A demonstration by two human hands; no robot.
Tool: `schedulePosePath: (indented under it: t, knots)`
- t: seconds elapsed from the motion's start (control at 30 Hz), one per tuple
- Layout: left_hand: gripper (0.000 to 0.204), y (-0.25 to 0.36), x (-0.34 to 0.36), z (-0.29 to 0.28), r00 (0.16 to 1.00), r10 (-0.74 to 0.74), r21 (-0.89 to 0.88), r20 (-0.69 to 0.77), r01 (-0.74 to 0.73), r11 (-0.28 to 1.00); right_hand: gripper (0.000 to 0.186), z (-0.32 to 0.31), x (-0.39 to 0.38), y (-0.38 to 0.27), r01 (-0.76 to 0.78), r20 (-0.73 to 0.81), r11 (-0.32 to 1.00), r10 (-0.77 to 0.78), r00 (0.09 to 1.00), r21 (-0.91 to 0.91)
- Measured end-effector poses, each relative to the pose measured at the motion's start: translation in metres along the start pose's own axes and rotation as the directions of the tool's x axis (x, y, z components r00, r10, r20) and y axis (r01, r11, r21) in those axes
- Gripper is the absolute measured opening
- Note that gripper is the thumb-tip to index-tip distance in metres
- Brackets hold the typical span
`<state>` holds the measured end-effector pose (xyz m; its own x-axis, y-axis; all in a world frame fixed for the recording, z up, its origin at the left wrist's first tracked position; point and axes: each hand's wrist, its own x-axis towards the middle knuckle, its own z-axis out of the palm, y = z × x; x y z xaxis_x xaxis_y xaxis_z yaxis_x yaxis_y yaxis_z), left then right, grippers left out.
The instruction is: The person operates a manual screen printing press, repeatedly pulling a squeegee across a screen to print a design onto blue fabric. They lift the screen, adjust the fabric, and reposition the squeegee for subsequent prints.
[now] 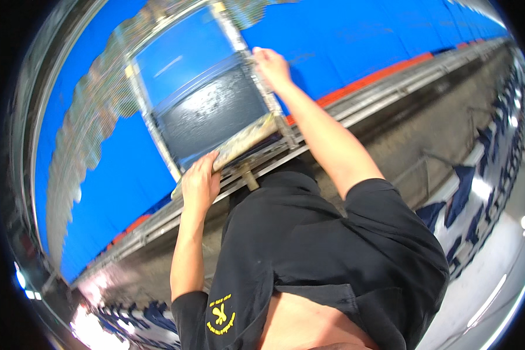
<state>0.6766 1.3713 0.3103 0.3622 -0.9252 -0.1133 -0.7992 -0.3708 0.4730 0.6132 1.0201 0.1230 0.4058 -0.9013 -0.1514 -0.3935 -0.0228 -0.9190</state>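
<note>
My left hand (201, 181) is closed around the left part of a long, pale, stained bar (245, 140) lying across the near end of a rectangular mesh screen frame (140, 96). My right hand (271, 70) grips the frame's right side, farther up. Inside the frame, a blue field (181, 44) shows in the far part and a wet, glossy dark layer (207, 111) covers the near part. The frame rests over bright blue sheet material (353, 41) at the near edge of a long table.
A metal rail (402, 84) and a red strip (361, 84) run along the table edge by my body. Pale, wavy-edged patterned bands (84, 122) lie beside the blue material. Rows of dark hanging pieces (461, 186) curve along the right rim over a grey floor (496, 297).
</note>
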Motion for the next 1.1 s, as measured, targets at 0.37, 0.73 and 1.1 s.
schedulePosePath:
  t: [0.37, 0.73, 1.1]
  knots:
    - [0.079, -0.120, 0.013, -0.072, 0.524, -0.841, -0.947, -0.133, 0.184, 0.265, 0.032, -0.062, -0.016, -0.083, 0.276, -0.081, 0.953, -0.287, 0.954, -0.124]
    - [0.100, -0.152, 0.032, 0.020, 0.748, -0.557, -0.899, 0.361, 0.121, -0.420, 0.030, -0.120, -0.022, -0.125, -0.028, 0.041, 0.961, 0.017, 0.999, 0.274]
    - [0.115, -0.104, 0.068, 0.035, 0.718, -0.459, -0.808, 0.523, 0.245, -0.537, 0.044, -0.158, 0.098, -0.017, 0.003, 0.024, 0.994, 0.000, 1.000, -0.107]
